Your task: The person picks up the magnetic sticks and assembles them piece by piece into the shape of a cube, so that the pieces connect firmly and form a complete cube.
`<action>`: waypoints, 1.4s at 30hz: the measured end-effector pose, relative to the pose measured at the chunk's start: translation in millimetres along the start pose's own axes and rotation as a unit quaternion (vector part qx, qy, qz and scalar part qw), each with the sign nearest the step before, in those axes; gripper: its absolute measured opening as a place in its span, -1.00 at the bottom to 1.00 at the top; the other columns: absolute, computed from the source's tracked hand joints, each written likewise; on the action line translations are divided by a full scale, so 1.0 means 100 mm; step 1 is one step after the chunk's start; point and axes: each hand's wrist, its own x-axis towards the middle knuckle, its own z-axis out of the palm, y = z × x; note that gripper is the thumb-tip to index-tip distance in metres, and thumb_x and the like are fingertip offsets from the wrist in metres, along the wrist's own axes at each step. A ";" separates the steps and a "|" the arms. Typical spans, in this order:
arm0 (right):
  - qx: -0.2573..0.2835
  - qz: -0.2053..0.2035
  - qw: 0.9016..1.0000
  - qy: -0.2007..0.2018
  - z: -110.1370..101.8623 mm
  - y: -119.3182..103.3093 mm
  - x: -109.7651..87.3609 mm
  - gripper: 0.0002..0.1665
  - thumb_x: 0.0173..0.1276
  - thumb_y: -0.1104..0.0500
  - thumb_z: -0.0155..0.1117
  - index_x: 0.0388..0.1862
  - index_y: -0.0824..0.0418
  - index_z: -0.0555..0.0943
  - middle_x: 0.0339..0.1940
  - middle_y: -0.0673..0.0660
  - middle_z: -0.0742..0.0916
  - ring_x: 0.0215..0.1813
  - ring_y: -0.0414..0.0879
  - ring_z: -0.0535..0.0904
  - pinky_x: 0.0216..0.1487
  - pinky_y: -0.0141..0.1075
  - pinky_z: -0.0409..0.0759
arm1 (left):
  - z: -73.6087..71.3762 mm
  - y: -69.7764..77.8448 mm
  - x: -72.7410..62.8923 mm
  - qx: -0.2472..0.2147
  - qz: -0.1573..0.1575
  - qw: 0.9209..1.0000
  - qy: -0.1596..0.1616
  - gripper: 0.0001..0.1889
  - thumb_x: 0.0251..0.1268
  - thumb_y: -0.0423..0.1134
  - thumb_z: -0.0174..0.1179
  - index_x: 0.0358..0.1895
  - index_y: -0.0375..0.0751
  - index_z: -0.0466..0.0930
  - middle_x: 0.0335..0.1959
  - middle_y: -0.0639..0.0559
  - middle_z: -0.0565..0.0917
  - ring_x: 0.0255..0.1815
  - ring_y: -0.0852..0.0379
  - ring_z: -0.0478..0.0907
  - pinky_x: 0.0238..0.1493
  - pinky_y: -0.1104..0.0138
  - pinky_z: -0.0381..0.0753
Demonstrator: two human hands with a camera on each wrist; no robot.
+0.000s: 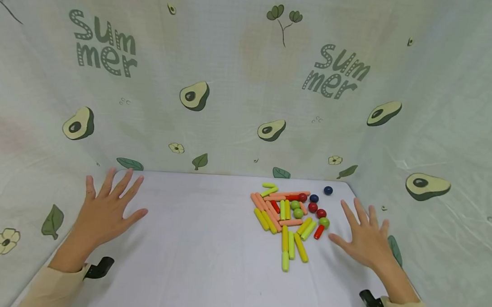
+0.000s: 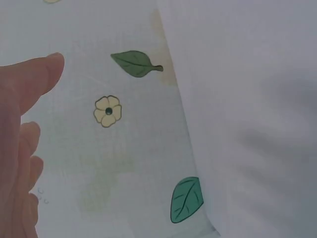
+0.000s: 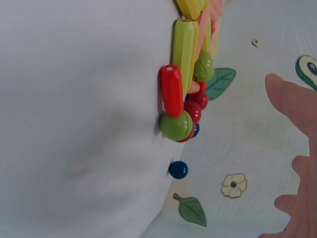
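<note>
My left hand (image 1: 106, 207) hovers with spread fingers over the left side of the white table (image 1: 194, 242), holding nothing. On the right, my right hand (image 1: 367, 239) is also spread and holds nothing, just beside a loose group of small pieces. Among them are several yellow sticks (image 1: 301, 247), lime sticks (image 1: 291, 245), salmon sticks (image 1: 291, 222) and short red sticks (image 1: 318, 232). Green balls (image 1: 298, 213), dark red balls (image 1: 321, 213) and dark blue balls (image 1: 328, 190) lie at the group's right. In the right wrist view, a red stick (image 3: 172, 91) lies against a green ball (image 3: 176, 126).
Pale cloth (image 1: 233, 58) printed with avocados, leaves and lettering hangs behind the table and along both sides. Black straps (image 1: 99, 267) show at both wrists, by the cream sleeves (image 1: 58, 287). The table's back edge runs just behind the pieces.
</note>
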 end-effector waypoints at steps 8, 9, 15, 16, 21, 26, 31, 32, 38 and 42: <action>0.009 -0.009 1.000 0.001 -0.04 -0.03 0.07 0.36 0.25 -0.35 0.51 0.80 -0.01 -0.04 0.72 0.45 0.10 0.58 0.67 -0.01 0.34 0.74 -0.13 | 0.06 0.19 0.23 -0.023 0.038 0.999 0.009 -0.01 0.37 0.33 0.24 0.73 -0.01 0.10 0.75 -0.15 0.05 0.74 -0.39 -0.14 0.55 -0.41 -0.54; 0.010 -0.010 1.000 -0.001 -0.04 -0.03 0.08 0.35 0.25 -0.35 0.51 0.80 0.00 -0.03 0.72 0.45 0.10 0.58 0.67 0.00 0.34 0.73 -0.10 | 0.06 0.22 0.27 -0.029 0.045 0.999 0.010 -0.02 0.37 0.32 0.25 0.72 -0.03 0.12 0.75 -0.16 0.07 0.74 -0.39 -0.12 0.56 -0.41 -0.52; 0.031 -0.012 0.999 -0.029 0.02 0.00 0.17 0.33 0.28 -0.28 0.52 0.79 0.05 -0.03 0.71 0.47 0.11 0.57 0.68 0.03 0.34 0.71 -0.04 | 0.10 0.43 0.51 -0.058 0.086 0.995 -0.009 -0.06 0.44 0.33 0.22 0.71 -0.06 0.15 0.74 -0.15 0.12 0.73 -0.37 -0.05 0.56 -0.46 -0.35; 0.036 -0.013 0.999 -0.033 0.03 0.02 0.18 0.32 0.29 -0.27 0.52 0.79 0.05 -0.03 0.71 0.47 0.11 0.57 0.68 0.03 0.35 0.71 -0.03 | 0.11 0.47 0.55 -0.063 0.090 0.994 -0.015 -0.07 0.45 0.32 0.21 0.72 -0.05 0.14 0.74 -0.15 0.11 0.73 -0.36 -0.05 0.56 -0.46 -0.32; 0.057 -0.035 0.997 -0.033 0.08 0.08 0.30 0.29 0.31 -0.20 0.55 0.78 0.12 0.00 0.68 0.50 0.16 0.58 0.61 0.10 0.40 0.63 0.08 | 0.16 0.66 0.71 -0.090 0.109 0.989 -0.041 -0.08 0.49 0.29 0.21 0.74 -0.02 0.09 0.75 -0.13 0.09 0.73 -0.35 -0.03 0.55 -0.48 -0.17; 0.095 -0.054 0.993 -0.055 0.12 0.16 0.40 0.25 0.34 -0.09 0.57 0.78 0.15 0.02 0.68 0.51 0.17 0.59 0.55 0.13 0.36 0.57 0.25 | 0.28 0.85 0.84 -0.113 0.130 0.983 -0.061 -0.08 0.50 0.25 0.23 0.75 0.00 0.05 0.76 -0.10 0.05 0.74 -0.31 -0.04 0.55 -0.46 -0.08; 0.137 -0.062 0.985 -0.085 0.18 0.23 0.50 0.22 0.39 -0.02 0.55 0.78 0.12 0.00 0.68 0.50 0.17 0.61 0.52 0.13 0.35 0.51 0.33 | 0.40 1.04 0.93 -0.137 0.149 0.977 -0.068 -0.07 0.48 0.20 0.28 0.75 0.00 0.05 0.76 -0.10 0.07 0.74 -0.28 -0.02 0.55 -0.44 -0.03; 0.141 -0.065 0.984 -0.086 0.20 0.25 0.52 0.20 0.39 0.00 0.55 0.78 0.13 0.01 0.68 0.50 0.18 0.61 0.52 0.14 0.35 0.50 0.34 | 0.42 1.08 0.95 -0.140 0.155 0.976 -0.067 -0.08 0.49 0.21 0.27 0.74 0.00 0.06 0.75 -0.11 0.09 0.74 -0.28 0.00 0.54 -0.45 0.00; 0.167 -0.076 0.979 -0.087 0.26 0.38 0.62 0.03 0.45 0.09 0.49 0.73 0.19 0.14 0.63 0.49 0.28 0.57 0.49 0.22 0.38 0.47 0.35 | 0.55 1.33 1.06 -0.175 0.172 0.966 -0.077 -0.10 0.51 0.22 0.25 0.74 0.04 0.07 0.73 -0.10 0.15 0.72 -0.27 0.07 0.54 -0.43 0.08; 0.177 -0.077 0.977 -0.092 0.28 0.41 0.70 -0.05 0.49 0.12 0.45 0.70 0.21 0.19 0.61 0.47 0.34 0.55 0.47 0.27 0.39 0.44 0.37 | 0.65 1.48 1.14 -0.186 0.182 0.961 -0.091 -0.11 0.51 0.24 0.22 0.75 0.08 0.05 0.73 -0.06 0.16 0.71 -0.19 0.15 0.58 -0.29 0.18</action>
